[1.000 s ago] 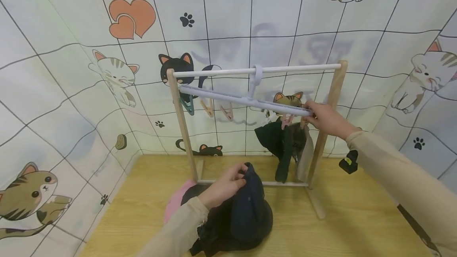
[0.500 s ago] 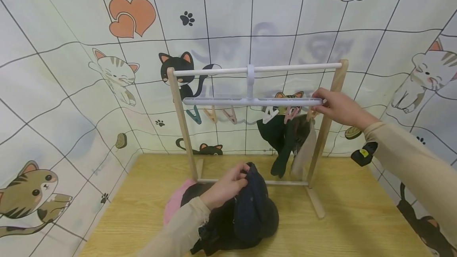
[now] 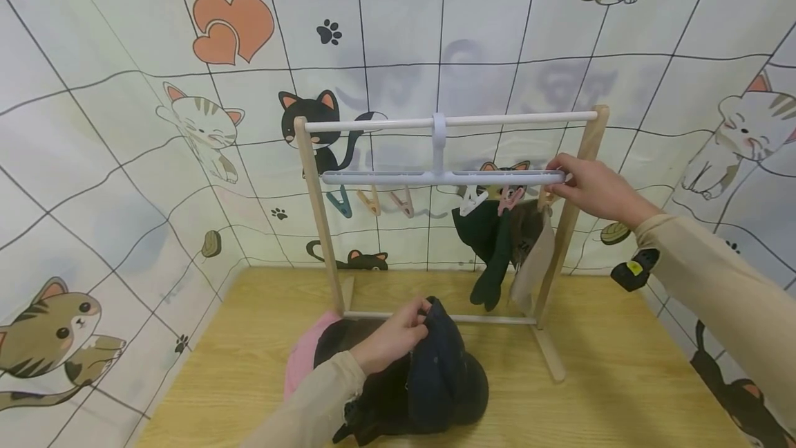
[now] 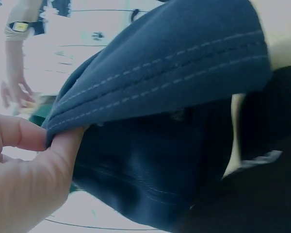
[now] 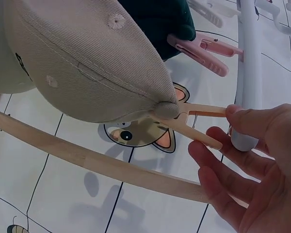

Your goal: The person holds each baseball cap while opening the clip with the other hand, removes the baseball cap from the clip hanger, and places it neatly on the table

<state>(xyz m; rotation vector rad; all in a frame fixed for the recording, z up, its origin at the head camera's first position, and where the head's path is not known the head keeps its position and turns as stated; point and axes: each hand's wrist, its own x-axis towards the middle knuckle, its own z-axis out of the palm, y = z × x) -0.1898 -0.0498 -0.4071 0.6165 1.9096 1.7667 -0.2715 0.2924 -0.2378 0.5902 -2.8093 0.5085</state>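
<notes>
My left hand (image 3: 393, 339) pinches the edge of a navy cap (image 3: 438, 372) near the table's front. Double stitching runs along the cap's band in the left wrist view. At the right end of a pale clip hanger (image 3: 385, 177), my right hand (image 3: 584, 187) grips the bar between thumb and fingers. The thumb lies right at a peach clothespin (image 5: 189, 131), which bites a beige cap (image 5: 97, 63). Beside it a dark green cap (image 3: 488, 247) hangs from a pink clip (image 5: 203, 56) and a white clip (image 3: 472, 200).
The hanger hooks over the white rod of a wooden rack (image 3: 320, 220). Teal, peach and pink clips hang bare at its left. A pink cap (image 3: 305, 355) and dark caps (image 3: 379, 399) lie piled on the wooden table (image 3: 205, 365). Cat-patterned sheeting surrounds the table.
The hanger was tilted down to the right. My right hand has raised that end, so the bar is now level with the caps on it. My left hand keeps pinching the navy cap.
</notes>
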